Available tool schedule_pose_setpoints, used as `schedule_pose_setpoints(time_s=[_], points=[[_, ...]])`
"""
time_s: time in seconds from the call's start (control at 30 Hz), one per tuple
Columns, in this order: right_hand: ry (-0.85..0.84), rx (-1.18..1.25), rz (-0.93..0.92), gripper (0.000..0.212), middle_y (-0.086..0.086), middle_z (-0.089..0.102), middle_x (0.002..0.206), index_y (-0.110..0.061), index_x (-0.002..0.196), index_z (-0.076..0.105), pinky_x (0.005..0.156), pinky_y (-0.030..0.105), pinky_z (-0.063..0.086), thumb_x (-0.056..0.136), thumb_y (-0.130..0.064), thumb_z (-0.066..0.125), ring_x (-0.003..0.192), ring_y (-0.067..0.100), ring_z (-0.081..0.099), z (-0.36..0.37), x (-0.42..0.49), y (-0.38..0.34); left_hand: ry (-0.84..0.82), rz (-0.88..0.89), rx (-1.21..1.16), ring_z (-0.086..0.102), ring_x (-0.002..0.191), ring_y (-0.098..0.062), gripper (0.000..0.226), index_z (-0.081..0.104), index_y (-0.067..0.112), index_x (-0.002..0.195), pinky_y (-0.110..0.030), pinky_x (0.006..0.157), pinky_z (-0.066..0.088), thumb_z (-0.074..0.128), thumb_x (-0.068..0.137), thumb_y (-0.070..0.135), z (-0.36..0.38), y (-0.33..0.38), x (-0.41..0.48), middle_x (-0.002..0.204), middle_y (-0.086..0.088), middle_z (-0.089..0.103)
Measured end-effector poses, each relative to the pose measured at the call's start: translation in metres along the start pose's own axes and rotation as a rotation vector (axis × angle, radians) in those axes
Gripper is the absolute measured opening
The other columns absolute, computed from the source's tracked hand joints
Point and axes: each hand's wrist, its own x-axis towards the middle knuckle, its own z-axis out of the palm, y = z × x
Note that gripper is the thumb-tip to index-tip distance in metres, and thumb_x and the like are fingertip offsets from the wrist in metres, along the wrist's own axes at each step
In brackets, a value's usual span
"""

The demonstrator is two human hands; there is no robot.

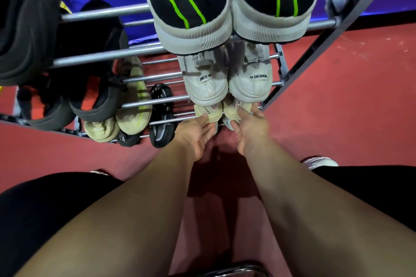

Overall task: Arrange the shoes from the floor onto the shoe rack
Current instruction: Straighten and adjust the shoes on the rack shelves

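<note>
I look straight down a tiered metal shoe rack [157, 101]. On its lowest tier at the right sit two cream sneakers, heels toward me. My left hand [194, 132] grips the heel of the left cream sneaker [208, 112]. My right hand [252, 128] grips the heel of the right cream sneaker [237, 108]. Above them rests a white pair [227, 78] marked "DESIGNED", and above that a black pair with green stripes [229, 7] and thick white soles. The fronts of the cream sneakers are hidden under the white pair.
Left on the rack are a beige pair [132, 108], a black mesh shoe [162, 114] and dark shoes [56, 56]. The floor [337, 96] is red. My shoe tip [319, 162] shows at right, and a metal bar [238, 269] lies at the bottom edge.
</note>
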Motion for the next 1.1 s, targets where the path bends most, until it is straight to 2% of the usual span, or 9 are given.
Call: schedule_pose_setpoints(time_s=[0.13,0.3,0.47,0.63,0.73,0.87,0.93,1.0,1.1], points=[[0.017,0.009,-0.001,0.05,0.0,0.072,0.115,-0.02,0.144,0.056,0.079,0.023,0.061,0.097,-0.007,0.067,0.097,0.014,0.072,0.001,0.0,0.0,-0.006,0.009,-0.013,0.074,0.098,-0.022,0.028,0.064,-0.002,0.122,-0.028,0.079,0.063,0.066,0.098,0.013,0.0,-0.001,0.0,0.107,-0.014,0.075],[0.055,-0.016,-0.033,0.046,-0.001,0.073,0.108,-0.024,0.141,0.058,0.057,0.017,0.055,0.097,-0.011,0.067,0.088,0.016,0.071,-0.001,0.004,0.0,-0.01,0.012,-0.036,0.073,0.105,-0.024,0.029,0.065,-0.001,0.122,-0.027,0.079,0.063,0.068,0.097,0.013,0.004,-0.003,0.001,0.113,-0.015,0.074],[0.052,-0.045,-0.038,0.051,0.001,0.072,0.116,-0.025,0.146,0.054,0.067,0.021,0.058,0.098,-0.014,0.067,0.093,0.02,0.07,-0.002,0.005,0.001,-0.013,-0.007,-0.045,0.074,0.101,-0.022,0.029,0.066,-0.001,0.121,-0.025,0.073,0.061,0.07,0.095,0.012,0.007,-0.006,0.004,0.112,-0.014,0.075],[0.06,-0.038,-0.046,0.051,0.0,0.072,0.116,-0.026,0.145,0.056,0.064,0.02,0.058,0.097,-0.014,0.068,0.096,0.02,0.072,0.0,0.007,0.004,-0.014,-0.013,-0.035,0.074,0.102,-0.021,0.03,0.065,-0.001,0.122,-0.024,0.072,0.061,0.069,0.096,0.012,0.005,-0.005,0.004,0.113,-0.015,0.074],[0.066,-0.027,-0.031,0.056,0.002,0.07,0.124,-0.027,0.148,0.053,0.074,0.023,0.061,0.096,-0.014,0.069,0.102,0.022,0.073,0.001,0.008,0.006,-0.014,-0.015,-0.031,0.074,0.103,-0.022,0.03,0.065,-0.001,0.123,-0.024,0.072,0.061,0.068,0.097,0.012,0.004,-0.003,0.003,0.113,-0.015,0.074],[0.065,-0.057,-0.028,0.054,0.0,0.072,0.113,-0.027,0.146,0.054,0.069,0.023,0.06,0.096,-0.016,0.07,0.098,0.023,0.074,0.0,0.008,0.005,-0.024,-0.014,-0.025,0.074,0.104,-0.023,0.03,0.065,-0.001,0.122,-0.027,0.077,0.062,0.068,0.097,0.013,0.003,-0.003,0.001,0.112,-0.015,0.075],[0.08,-0.084,-0.025,0.052,-0.004,0.07,0.106,-0.029,0.145,0.055,0.077,0.029,0.062,0.096,-0.02,0.07,0.097,0.024,0.073,-0.002,0.004,0.004,-0.023,-0.015,0.001,0.073,0.104,-0.025,0.031,0.066,-0.001,0.121,-0.031,0.084,0.062,0.071,0.095,0.015,0.001,-0.004,0.0,0.114,-0.016,0.073],[0.155,-0.114,-0.031,0.045,-0.006,0.068,0.1,-0.034,0.136,0.06,0.084,0.04,0.063,0.091,-0.031,0.066,0.092,0.025,0.073,-0.002,-0.003,0.007,-0.011,-0.021,0.034,0.072,0.105,-0.027,0.031,0.067,0.003,0.12,-0.035,0.087,0.062,0.073,0.094,0.019,-0.004,-0.005,-0.002,0.116,-0.015,0.068],[0.277,-0.242,-0.049,0.027,0.007,0.073,0.1,-0.028,0.095,0.062,0.08,0.047,0.061,0.075,-0.042,0.052,0.08,0.03,0.07,-0.004,-0.004,0.027,0.002,-0.042,0.094,0.071,0.105,-0.026,0.028,0.067,0.012,0.119,-0.037,0.09,0.06,0.069,0.097,0.028,-0.016,0.001,-0.009,0.115,-0.011,0.065]])
